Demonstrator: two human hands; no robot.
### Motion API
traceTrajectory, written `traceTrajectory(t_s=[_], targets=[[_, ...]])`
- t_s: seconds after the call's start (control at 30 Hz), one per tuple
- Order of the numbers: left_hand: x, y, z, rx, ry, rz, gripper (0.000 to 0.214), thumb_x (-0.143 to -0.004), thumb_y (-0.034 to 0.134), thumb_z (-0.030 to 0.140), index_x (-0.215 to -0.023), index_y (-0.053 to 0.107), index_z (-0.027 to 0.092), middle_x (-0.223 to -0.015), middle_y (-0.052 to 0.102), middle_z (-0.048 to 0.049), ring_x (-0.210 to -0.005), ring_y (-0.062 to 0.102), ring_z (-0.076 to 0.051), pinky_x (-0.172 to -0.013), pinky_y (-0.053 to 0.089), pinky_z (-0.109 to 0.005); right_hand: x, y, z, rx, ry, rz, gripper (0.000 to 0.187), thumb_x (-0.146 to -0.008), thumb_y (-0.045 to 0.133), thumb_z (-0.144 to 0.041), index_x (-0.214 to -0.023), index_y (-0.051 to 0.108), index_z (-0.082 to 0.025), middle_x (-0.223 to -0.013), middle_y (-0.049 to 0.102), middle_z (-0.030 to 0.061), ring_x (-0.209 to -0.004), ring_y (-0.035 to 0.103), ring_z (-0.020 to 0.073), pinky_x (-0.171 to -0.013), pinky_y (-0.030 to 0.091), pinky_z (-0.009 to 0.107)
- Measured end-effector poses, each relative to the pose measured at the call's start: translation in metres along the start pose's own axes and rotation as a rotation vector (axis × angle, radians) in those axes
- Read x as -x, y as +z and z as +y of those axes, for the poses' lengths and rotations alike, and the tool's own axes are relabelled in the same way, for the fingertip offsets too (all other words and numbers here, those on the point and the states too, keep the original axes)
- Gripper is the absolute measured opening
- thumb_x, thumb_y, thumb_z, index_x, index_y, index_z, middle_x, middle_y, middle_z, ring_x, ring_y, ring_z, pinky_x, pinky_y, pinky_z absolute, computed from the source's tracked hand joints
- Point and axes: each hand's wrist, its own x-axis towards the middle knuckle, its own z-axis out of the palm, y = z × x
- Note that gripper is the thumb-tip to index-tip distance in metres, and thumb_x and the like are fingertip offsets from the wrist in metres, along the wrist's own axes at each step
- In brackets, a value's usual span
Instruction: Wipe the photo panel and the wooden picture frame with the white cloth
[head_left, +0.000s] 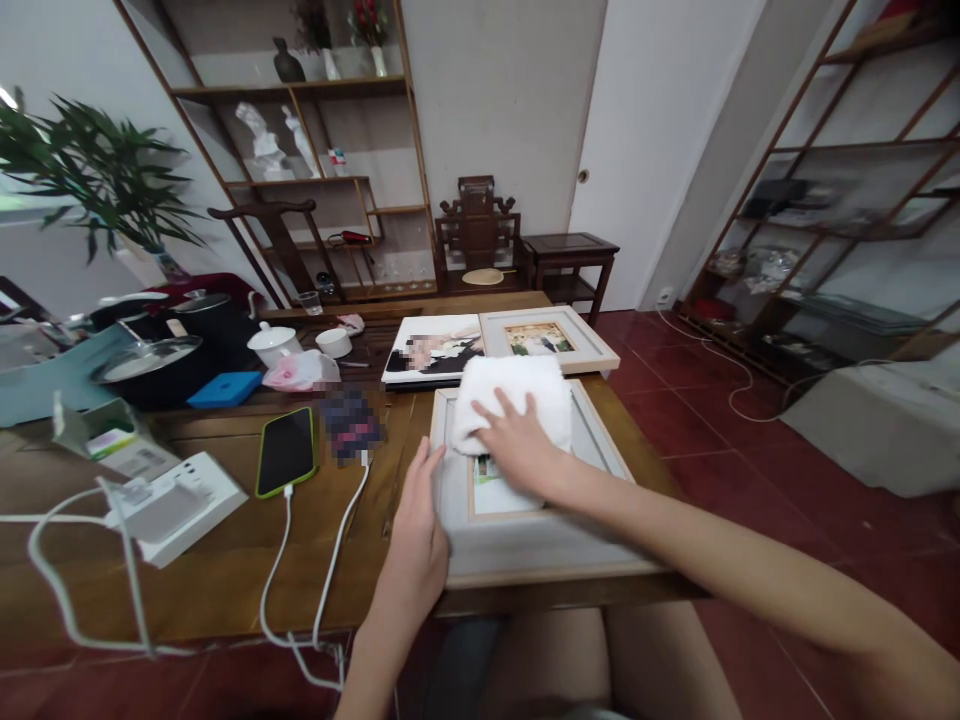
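Note:
A light wooden picture frame (540,552) lies flat near the table's front edge, with a wide pale mat around a small picture. A folded white cloth (517,385) covers its upper left part. My right hand (517,440) presses flat on the cloth, fingers spread, and partly hides the small picture. Against the frame's left side rests my left hand (420,530), its fingers stretched out along the edge. Just beyond the cloth are a second picture frame (592,340) with a photo in it and a white photo panel (439,330).
Left on the wooden table (225,590) are a charging phone (287,453), a white power strip (184,505), loose cables, a blue box (225,390), a white lidded pot (274,343) and dark pans. The table's right edge drops to a red tiled floor (720,490).

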Motion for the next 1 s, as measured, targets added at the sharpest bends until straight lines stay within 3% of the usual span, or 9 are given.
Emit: traceTrajectory(t_s=[0.17, 0.3, 0.5, 0.57, 0.63, 0.73, 0.83, 0.93, 1.0], targets=[[0.000, 0.003, -0.002, 0.016, -0.014, 0.087, 0.055, -0.083, 0.033, 0.007, -0.138, 0.030, 0.013, -0.145, 0.033, -0.0166, -0.135, 0.031, -0.024, -0.111, 0.027, -0.045, 0.027, -0.006, -0.042, -0.027, -0.112, -0.112, 0.033, -0.084, 0.049, -0.017, -0.114, 0.064, -0.015, -0.147, 0.031, 0.0114, -0.131, 0.020, 0.0467, -0.094, 0.024, 0.074], [0.001, 0.004, -0.003, -0.007, -0.009, 0.051, 0.053, -0.088, 0.031, 0.012, -0.140, 0.026, 0.012, -0.145, 0.035, -0.0170, -0.135, 0.032, -0.023, -0.110, 0.029, -0.045, 0.075, 0.000, -0.047, -0.087, -0.250, -0.115, 0.029, -0.085, 0.050, -0.021, -0.108, 0.067, -0.018, -0.148, 0.030, 0.0088, -0.132, 0.020, 0.0440, -0.098, 0.024, 0.071], [0.002, 0.003, -0.002, -0.107, 0.052, -0.066, 0.042, -0.091, 0.030, 0.016, -0.131, 0.044, 0.011, -0.148, 0.031, -0.0157, -0.137, 0.025, -0.023, -0.110, 0.029, -0.044, 0.120, 0.004, -0.001, -0.110, -0.068, -0.198, 0.048, -0.068, 0.049, 0.000, -0.106, 0.067, -0.023, -0.143, 0.038, 0.0032, -0.132, 0.026, 0.0394, -0.101, 0.026, 0.066], [0.001, 0.003, -0.002, -0.122, 0.077, -0.115, 0.041, -0.091, 0.032, 0.016, -0.129, 0.047, 0.012, -0.146, 0.035, -0.0154, -0.136, 0.029, -0.023, -0.109, 0.032, -0.045, 0.128, 0.002, 0.024, -0.111, -0.016, -0.163, 0.059, -0.059, 0.045, 0.006, -0.106, 0.067, -0.023, -0.141, 0.042, 0.0038, -0.131, 0.031, 0.0363, -0.101, 0.030, 0.061], [0.000, 0.004, -0.002, -0.129, 0.102, -0.149, 0.039, -0.091, 0.034, 0.017, -0.127, 0.050, 0.014, -0.141, 0.042, -0.0143, -0.133, 0.034, -0.023, -0.107, 0.035, -0.046, 0.130, 0.001, 0.050, -0.115, 0.059, -0.045, 0.063, -0.057, 0.042, 0.008, -0.108, 0.065, -0.020, -0.141, 0.042, 0.0088, -0.126, 0.040, 0.0335, -0.098, 0.039, 0.053], [0.000, 0.004, -0.001, -0.148, 0.121, -0.155, 0.037, -0.090, 0.036, 0.018, -0.124, 0.053, 0.015, -0.136, 0.049, -0.0137, -0.132, 0.037, -0.024, -0.105, 0.037, -0.048, 0.113, 0.000, 0.084, -0.094, 0.200, 0.265, 0.056, -0.064, 0.037, 0.009, -0.109, 0.062, -0.014, -0.143, 0.038, 0.0151, -0.123, 0.045, 0.0322, -0.093, 0.046, 0.045], [0.000, 0.004, -0.001, -0.164, 0.123, -0.147, 0.037, -0.090, 0.037, 0.019, -0.123, 0.054, 0.014, -0.135, 0.051, -0.0141, -0.131, 0.038, -0.024, -0.104, 0.039, -0.048, 0.073, -0.001, 0.095, -0.053, 0.173, 0.507, 0.050, -0.072, 0.034, 0.009, -0.108, 0.060, -0.012, -0.146, 0.033, 0.0134, -0.131, 0.034, 0.0315, -0.098, 0.041, 0.046], [-0.001, 0.004, -0.003, -0.160, 0.139, -0.140, 0.036, -0.090, 0.038, 0.019, -0.122, 0.055, 0.013, -0.134, 0.052, -0.0150, -0.130, 0.039, -0.024, -0.104, 0.039, -0.046, 0.021, -0.001, 0.076, 0.001, -0.075, 0.536, 0.039, -0.080, 0.037, 0.005, -0.101, 0.064, -0.014, -0.147, 0.032, 0.0084, -0.137, 0.020, 0.0295, -0.103, 0.035, 0.045], [-0.001, 0.004, -0.004, -0.152, 0.144, -0.134, 0.036, -0.090, 0.038, 0.018, -0.121, 0.056, 0.013, -0.133, 0.052, -0.0148, -0.130, 0.040, -0.023, -0.104, 0.039, -0.044, -0.008, 0.002, 0.056, 0.045, -0.319, 0.433, 0.038, -0.083, 0.041, 0.002, -0.105, 0.063, -0.019, -0.145, 0.038, 0.0043, -0.137, 0.021, 0.0262, -0.105, 0.031, 0.045]])
